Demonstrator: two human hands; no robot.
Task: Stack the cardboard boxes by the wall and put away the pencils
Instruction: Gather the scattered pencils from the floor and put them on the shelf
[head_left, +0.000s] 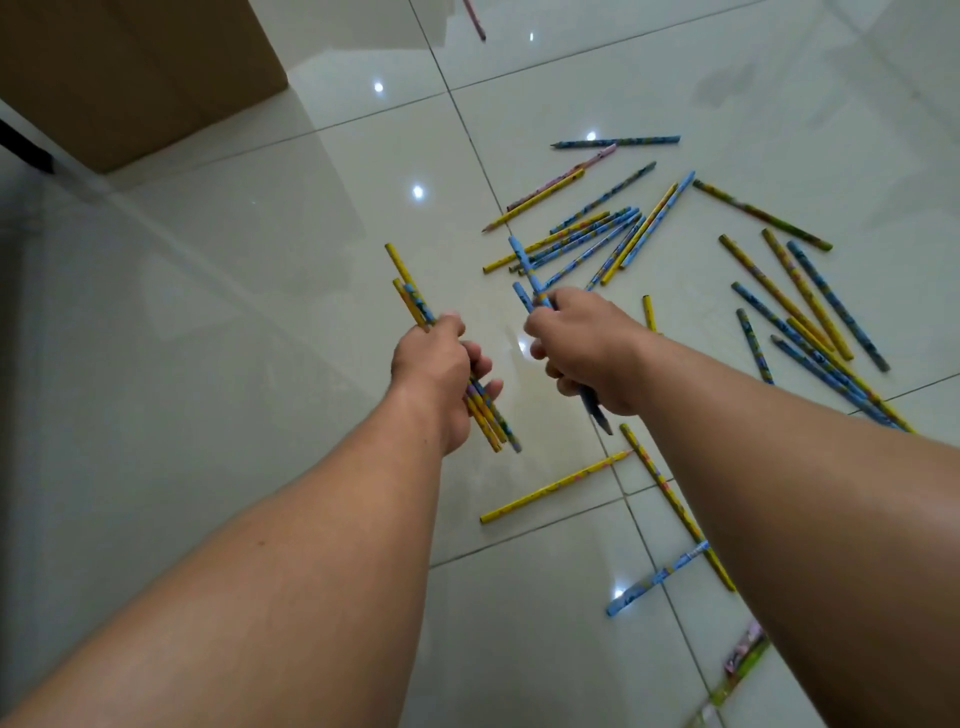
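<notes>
Gripping a bundle (410, 296) in the left hand (434, 371) and blue pencils (525, 265) in the right hand (587, 348), the person faces loose pencils (597, 234) on the floor (260, 312), lying diagonally just beyond the right hand, which is nearer.

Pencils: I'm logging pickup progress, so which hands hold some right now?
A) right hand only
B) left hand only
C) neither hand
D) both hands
D: the left hand grips a mostly yellow bundle, and the right hand grips a few blue pencils.
</notes>
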